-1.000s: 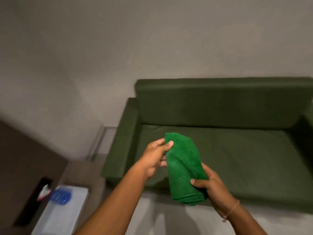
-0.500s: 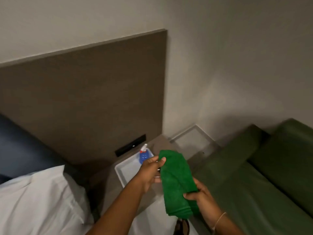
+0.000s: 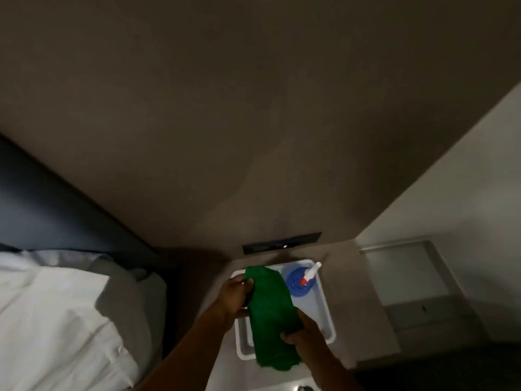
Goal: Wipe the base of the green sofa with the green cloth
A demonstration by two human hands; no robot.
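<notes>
Low in the middle of the frame, both hands hold the green cloth (image 3: pixel 270 314) above a white tray (image 3: pixel 327 320). The left hand (image 3: pixel 235 299) comes in from the lower left on a long bare forearm, its fingers (image 3: pixel 248 282) curled around the cloth's upper left edge. The right hand (image 3: pixel 303 334) rises from the bottom edge and its fingers (image 3: pixel 287 337) pinch the cloth's lower right side. The cloth is folded into a long strip; its long axis runs from the upper left near the tray's far rim down to the lower right, where its loose end hangs past the tray's near rim. In the tray's far right corner lies a blue spray bottle (image 3: pixel 298 280), its white nozzle pointing to the upper right, just beside the cloth. The tray sits on a grey counter (image 3: pixel 346 283), with bare surface to its right. A bed with white linen (image 3: pixel 62 320) fills the lower left, near the left forearm. The sofa is out of view.
</notes>
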